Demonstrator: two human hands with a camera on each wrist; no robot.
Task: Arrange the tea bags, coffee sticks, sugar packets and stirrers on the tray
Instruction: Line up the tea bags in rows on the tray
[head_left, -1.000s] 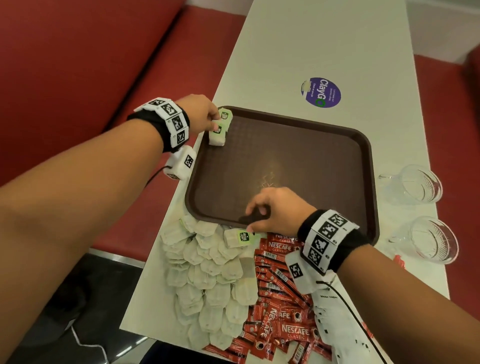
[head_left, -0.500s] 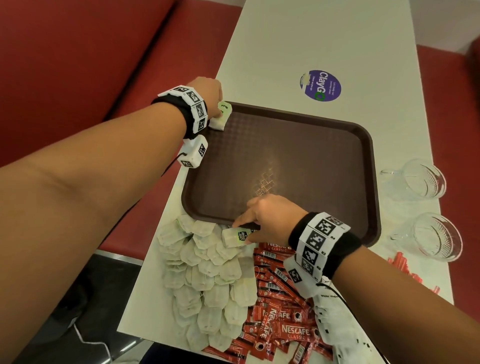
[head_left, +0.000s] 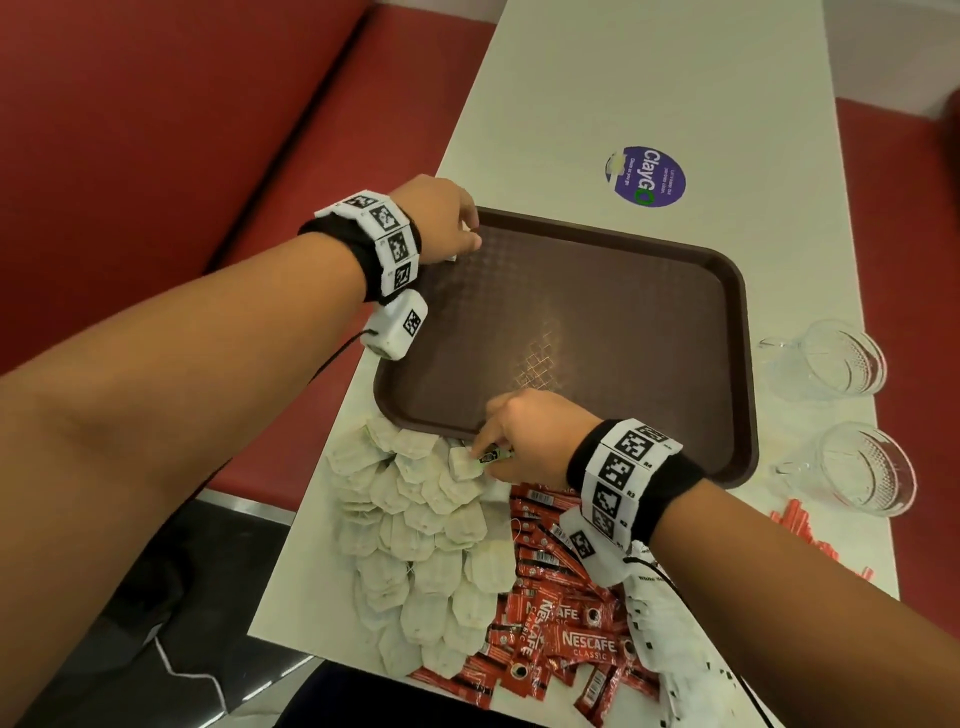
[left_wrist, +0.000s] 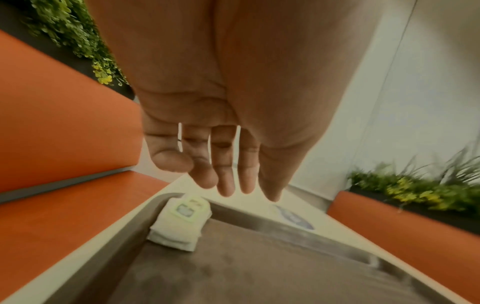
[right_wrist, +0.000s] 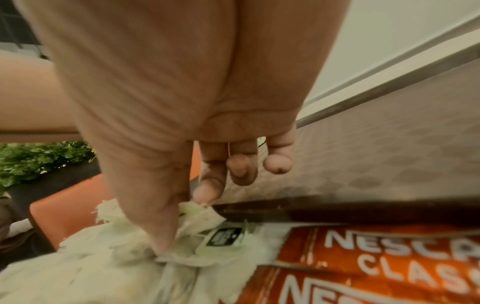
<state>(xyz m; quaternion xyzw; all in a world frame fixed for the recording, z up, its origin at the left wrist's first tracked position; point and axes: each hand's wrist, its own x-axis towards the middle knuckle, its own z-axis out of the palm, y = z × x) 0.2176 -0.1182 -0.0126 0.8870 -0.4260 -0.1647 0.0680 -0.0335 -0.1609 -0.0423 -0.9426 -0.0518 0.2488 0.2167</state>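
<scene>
A second ago our left hand (left_wrist: 221, 123) was holding a little stack of tea bags (left_wrist: 180, 223) over the far left corner of the tray (head_left: 597, 322). Now the stack sits in that corner, against the rim, and our fingers (left_wrist: 226, 174) are straight and let go, just above it. So we think the first tea bags are in place and this hand is free for more.

Our right hand (head_left: 524, 441) has moved down off the near edge of the tray into the pile of tea bags (head_left: 415, 519) on the table (head_left: 649, 78). Its thumb and first finger pinch a folded tea bag with a tag (right_wrist: 224, 236); the tag's words are too small to read.

The red coffee sticks (head_left: 566, 639) say "NESCAFE CLASSIC". The white sugar packets (head_left: 660, 623) show "White", and the rest is hidden. A purple sticker (head_left: 644, 176) says "ClayGO". The red stirrers (head_left: 800, 530) lie near two glass cups (head_left: 841, 410). Only tea bags are on the tray so far.
</scene>
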